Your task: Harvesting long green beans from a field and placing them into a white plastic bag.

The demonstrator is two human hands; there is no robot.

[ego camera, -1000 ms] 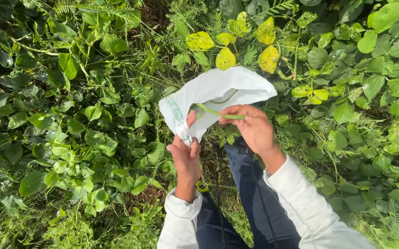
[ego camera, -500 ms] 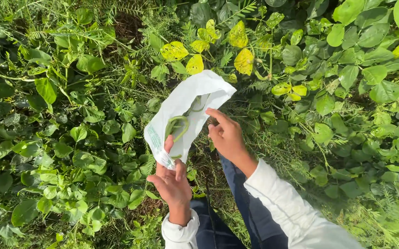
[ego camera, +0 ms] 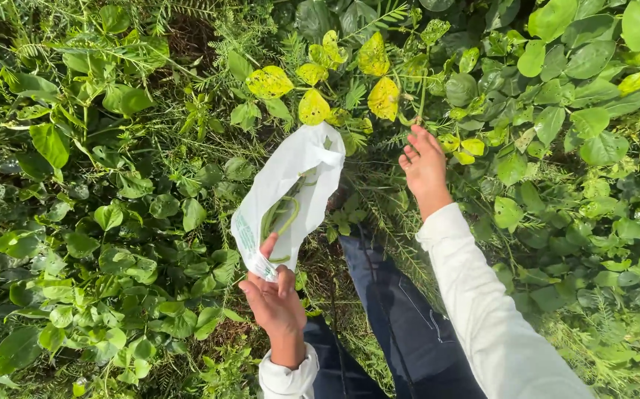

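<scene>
Left hand (ego camera: 276, 299) pinches the bottom edge of the white bag (ego camera: 290, 192), holding it up over the leaves (ego camera: 113, 222); green pods (ego camera: 279, 214) show through the plastic. Right hand (ego camera: 425, 166) is up in the yellowing leaves (ego camera: 349, 81), fingers closed around a stem (ego camera: 422, 103); what it grips beyond that, can't tell.
</scene>
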